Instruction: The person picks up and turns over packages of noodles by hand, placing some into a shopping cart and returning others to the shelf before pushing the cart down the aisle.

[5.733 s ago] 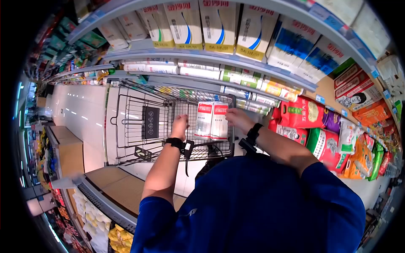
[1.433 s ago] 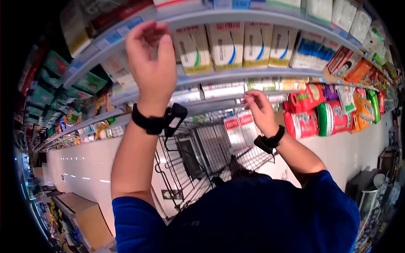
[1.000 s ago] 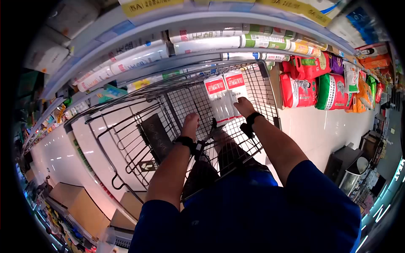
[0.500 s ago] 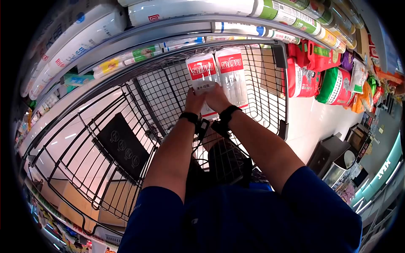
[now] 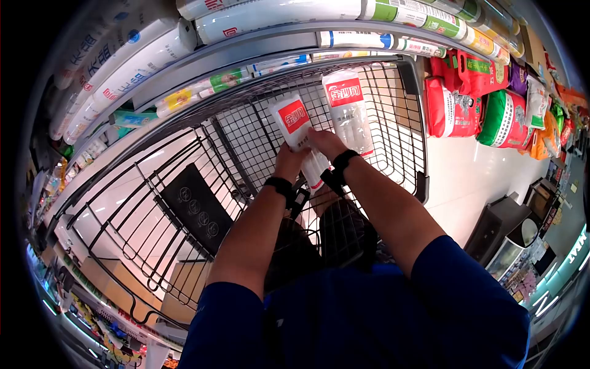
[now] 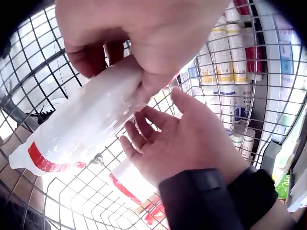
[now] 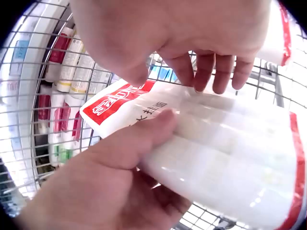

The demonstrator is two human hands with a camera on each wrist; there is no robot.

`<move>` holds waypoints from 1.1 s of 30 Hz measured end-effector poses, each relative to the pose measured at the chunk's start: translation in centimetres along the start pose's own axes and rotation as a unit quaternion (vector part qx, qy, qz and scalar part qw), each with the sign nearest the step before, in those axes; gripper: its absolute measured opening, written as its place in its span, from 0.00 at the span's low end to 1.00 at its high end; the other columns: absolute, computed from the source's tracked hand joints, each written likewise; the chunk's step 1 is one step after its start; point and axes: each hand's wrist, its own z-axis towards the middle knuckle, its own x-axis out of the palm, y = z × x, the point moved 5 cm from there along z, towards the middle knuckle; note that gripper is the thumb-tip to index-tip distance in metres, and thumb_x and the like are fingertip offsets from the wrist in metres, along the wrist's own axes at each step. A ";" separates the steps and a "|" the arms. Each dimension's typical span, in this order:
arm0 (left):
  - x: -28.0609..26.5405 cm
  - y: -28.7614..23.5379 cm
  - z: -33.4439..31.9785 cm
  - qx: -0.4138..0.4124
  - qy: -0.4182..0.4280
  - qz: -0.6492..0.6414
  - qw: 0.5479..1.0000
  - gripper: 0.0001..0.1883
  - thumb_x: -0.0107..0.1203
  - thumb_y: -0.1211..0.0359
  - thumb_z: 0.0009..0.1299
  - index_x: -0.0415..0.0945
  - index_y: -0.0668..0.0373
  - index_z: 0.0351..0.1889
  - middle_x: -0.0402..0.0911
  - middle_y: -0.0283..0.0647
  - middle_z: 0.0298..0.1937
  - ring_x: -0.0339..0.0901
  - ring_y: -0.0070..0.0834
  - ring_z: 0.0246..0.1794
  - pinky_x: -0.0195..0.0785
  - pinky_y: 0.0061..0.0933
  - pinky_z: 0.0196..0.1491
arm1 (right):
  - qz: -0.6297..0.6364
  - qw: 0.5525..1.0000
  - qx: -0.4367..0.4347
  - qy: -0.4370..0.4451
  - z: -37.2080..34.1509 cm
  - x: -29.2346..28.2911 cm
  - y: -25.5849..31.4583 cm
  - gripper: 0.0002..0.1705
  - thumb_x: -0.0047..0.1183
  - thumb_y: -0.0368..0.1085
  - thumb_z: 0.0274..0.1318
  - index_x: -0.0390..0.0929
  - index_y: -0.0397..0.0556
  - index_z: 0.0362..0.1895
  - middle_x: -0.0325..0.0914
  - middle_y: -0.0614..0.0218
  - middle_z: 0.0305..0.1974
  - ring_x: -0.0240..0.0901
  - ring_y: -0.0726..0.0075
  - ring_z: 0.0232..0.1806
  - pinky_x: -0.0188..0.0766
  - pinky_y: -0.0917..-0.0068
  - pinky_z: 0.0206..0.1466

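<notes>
My left hand (image 5: 290, 161) grips a clear-wrapped pack of dried noodles (image 5: 291, 122) with a red label, held tilted over the shopping cart (image 5: 408, 77). In the right wrist view, its thumb (image 7: 165, 122) lies on top of the wrapper and its fingers go underneath. Beside it, my right hand (image 5: 327, 145) has its fingertips at the pack's edge, fingers loosely extended, the palm showing in the left wrist view. A second noodle pack (image 5: 351, 123) of the same kind leans in the cart, apart from the held one.
Long white rolled packs (image 5: 276, 19) line the shelf along the cart's far side. Red and green rice bags (image 5: 453, 109) are stacked at the right. A black panel (image 5: 195, 208) hangs on the cart's left wires. Cardboard boxes (image 5: 117, 283) stand at lower left.
The left hand, raised near the shelf earlier, has come down to the cart and grips one noodle pack. That pack has tilted and separated from the second one within the last half second.
</notes>
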 end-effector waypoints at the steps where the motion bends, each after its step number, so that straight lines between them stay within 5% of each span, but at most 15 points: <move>1: -0.3 -0.3 -0.7 0.006 0.034 -0.024 0.999 0.21 0.61 0.71 0.65 0.69 0.67 0.54 0.80 0.43 0.47 0.80 0.31 0.43 0.74 0.31 0.47 | 0.006 1.000 -0.004 -0.001 -0.5 0.3 0.2 0.40 0.34 0.63 0.64 0.80 0.36 0.45 0.80 0.44 0.44 0.76 0.45 0.52 0.67 0.60 0.58; 3: -1.3 -1.3 -2.6 -0.012 0.048 -0.021 0.999 0.22 0.61 0.71 0.65 0.69 0.66 0.56 0.80 0.42 0.48 0.80 0.31 0.44 0.74 0.31 0.47 | -0.025 0.996 0.052 0.066 -1.4 0.8 0.2 0.37 0.41 0.62 0.66 0.78 0.37 0.52 0.80 0.54 0.48 0.75 0.61 0.48 0.69 0.66 0.54; 7: -3.1 -4.3 -7.9 -0.074 0.105 -0.025 0.991 0.25 0.59 0.72 0.66 0.67 0.63 0.60 0.78 0.40 0.53 0.78 0.31 0.50 0.72 0.32 0.52 | 0.086 0.993 0.023 0.076 -5.9 0.8 2.5 0.37 0.49 0.61 0.61 0.74 0.36 0.53 0.80 0.52 0.43 0.76 0.57 0.47 0.71 0.66 0.52; 8: -3.5 -5.8 -9.5 -0.086 0.096 -0.029 0.991 0.24 0.60 0.71 0.66 0.67 0.62 0.60 0.78 0.40 0.54 0.77 0.31 0.51 0.71 0.33 0.53 | 0.141 0.987 -0.008 0.073 -7.8 0.3 4.0 0.33 0.58 0.53 0.58 0.71 0.38 0.55 0.79 0.57 0.44 0.76 0.62 0.46 0.71 0.69 0.51; 12: -4.2 -13.0 -18.0 -0.091 0.161 -0.028 0.982 0.25 0.60 0.70 0.67 0.66 0.60 0.62 0.76 0.38 0.57 0.74 0.32 0.56 0.67 0.35 0.59 | 0.259 0.943 -0.136 0.160 -17.8 -3.1 11.3 0.25 0.60 0.45 0.59 0.74 0.38 0.53 0.79 0.61 0.42 0.75 0.68 0.45 0.71 0.72 0.50; 15: -4.1 -18.0 -24.3 -0.038 0.211 0.049 0.976 0.27 0.61 0.70 0.67 0.66 0.59 0.63 0.76 0.37 0.58 0.73 0.30 0.58 0.64 0.34 0.62 | 0.210 0.935 -0.239 0.158 -25.9 -5.9 16.6 0.21 0.61 0.38 0.58 0.75 0.40 0.52 0.79 0.66 0.40 0.73 0.75 0.40 0.70 0.77 0.43; 19: -3.4 -25.6 -34.5 0.163 0.236 0.179 0.941 0.23 0.62 0.70 0.67 0.71 0.61 0.60 0.78 0.39 0.57 0.74 0.28 0.57 0.67 0.32 0.60 | 0.020 0.952 -0.304 0.040 -38.7 -8.9 22.9 0.24 0.64 0.37 0.54 0.73 0.44 0.53 0.75 0.71 0.34 0.69 0.77 0.35 0.69 0.77 0.40; 25: -4.0 -37.7 -49.8 0.386 0.100 0.356 0.845 0.26 0.65 0.69 0.63 0.71 0.63 0.58 0.80 0.44 0.53 0.76 0.31 0.54 0.68 0.33 0.57 | -0.049 0.794 -0.600 -0.085 -55.1 -11.8 34.0 0.28 0.65 0.34 0.48 0.73 0.44 0.55 0.74 0.59 0.41 0.72 0.62 0.41 0.70 0.69 0.46; 26: -4.2 -39.8 -52.0 0.439 0.092 0.342 0.826 0.25 0.65 0.69 0.63 0.71 0.64 0.57 0.80 0.45 0.52 0.77 0.32 0.54 0.68 0.33 0.57 | -0.066 0.803 -0.584 -0.099 -57.4 -12.5 35.9 0.27 0.64 0.34 0.49 0.74 0.44 0.55 0.74 0.57 0.43 0.73 0.58 0.42 0.71 0.67 0.48; 30: -5.1 -48.5 -59.5 0.592 -0.007 0.303 0.746 0.25 0.65 0.74 0.61 0.71 0.64 0.57 0.81 0.46 0.51 0.78 0.34 0.52 0.69 0.33 0.55 | -0.099 0.684 -0.704 -0.166 -66.4 -15.1 44.8 0.23 0.62 0.37 0.50 0.76 0.44 0.51 0.77 0.55 0.43 0.75 0.55 0.44 0.73 0.65 0.47; 31: -5.1 -50.6 -61.2 0.627 -0.018 0.255 0.736 0.25 0.64 0.75 0.60 0.72 0.64 0.56 0.81 0.46 0.51 0.78 0.34 0.52 0.69 0.33 0.54 | -0.140 0.623 -0.740 -0.212 -68.2 -15.6 47.3 0.21 0.61 0.36 0.49 0.77 0.45 0.49 0.77 0.54 0.42 0.74 0.52 0.43 0.72 0.64 0.46; 33: -5.5 -55.3 -63.6 0.724 -0.076 0.310 0.611 0.22 0.63 0.78 0.59 0.75 0.63 0.53 0.82 0.45 0.49 0.78 0.35 0.51 0.70 0.33 0.53 | -0.138 0.556 -0.778 -0.258 -70.3 -16.7 51.5 0.17 0.60 0.34 0.50 0.77 0.47 0.46 0.78 0.52 0.40 0.74 0.47 0.42 0.71 0.60 0.44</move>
